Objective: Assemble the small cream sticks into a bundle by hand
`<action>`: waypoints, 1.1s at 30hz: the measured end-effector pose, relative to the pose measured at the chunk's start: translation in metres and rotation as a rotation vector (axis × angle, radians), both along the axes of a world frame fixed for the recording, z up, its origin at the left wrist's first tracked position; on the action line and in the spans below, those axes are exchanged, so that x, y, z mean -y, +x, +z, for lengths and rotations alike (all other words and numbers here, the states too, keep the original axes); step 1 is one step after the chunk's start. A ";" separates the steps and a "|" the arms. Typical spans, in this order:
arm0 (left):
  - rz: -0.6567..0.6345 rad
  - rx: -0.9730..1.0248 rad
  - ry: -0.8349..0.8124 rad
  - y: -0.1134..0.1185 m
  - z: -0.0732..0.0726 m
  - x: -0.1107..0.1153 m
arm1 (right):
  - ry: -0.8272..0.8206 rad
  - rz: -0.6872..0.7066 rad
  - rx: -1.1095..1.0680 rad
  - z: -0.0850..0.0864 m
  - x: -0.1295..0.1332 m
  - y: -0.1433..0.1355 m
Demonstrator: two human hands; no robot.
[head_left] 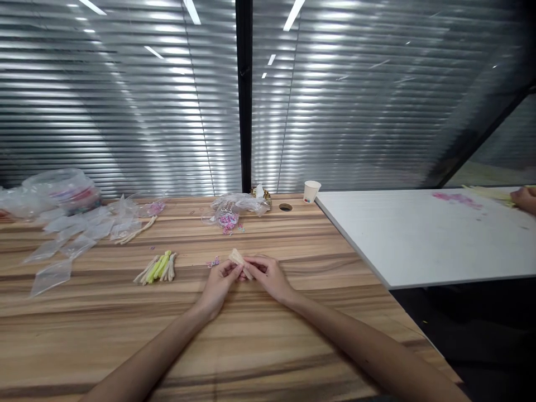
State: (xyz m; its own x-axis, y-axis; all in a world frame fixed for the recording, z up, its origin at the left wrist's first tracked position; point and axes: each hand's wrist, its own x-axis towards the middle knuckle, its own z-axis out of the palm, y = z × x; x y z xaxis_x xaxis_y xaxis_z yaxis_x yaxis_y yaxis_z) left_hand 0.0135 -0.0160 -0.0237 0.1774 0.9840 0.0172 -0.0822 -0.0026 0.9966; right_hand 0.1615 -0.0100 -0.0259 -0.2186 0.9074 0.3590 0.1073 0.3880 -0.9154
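Both hands meet over the middle of the wooden table. My left hand (219,285) pinches a pale cream bundle (237,257) from the left, and my right hand (270,275) closes on its right side. The bundle slants between the fingertips, its upper end sticking out; its lower part is partly hidden by fingers. Small pink and purple rings (213,262) lie just beyond my left hand. Further left rests a group of cream and yellow-green twisted bundles (158,268).
On the wooden table (259,357) are clear plastic bags (84,229), a bag of coloured rings (228,218), a paper cup (311,191) and a round hole (285,207). Another person's hand (524,199) is over the white table (431,240) at right, near scattered pink pieces.
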 end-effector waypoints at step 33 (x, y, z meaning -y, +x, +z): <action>0.174 -0.004 0.056 -0.016 -0.008 -0.018 | -0.010 0.087 0.262 0.000 0.002 0.002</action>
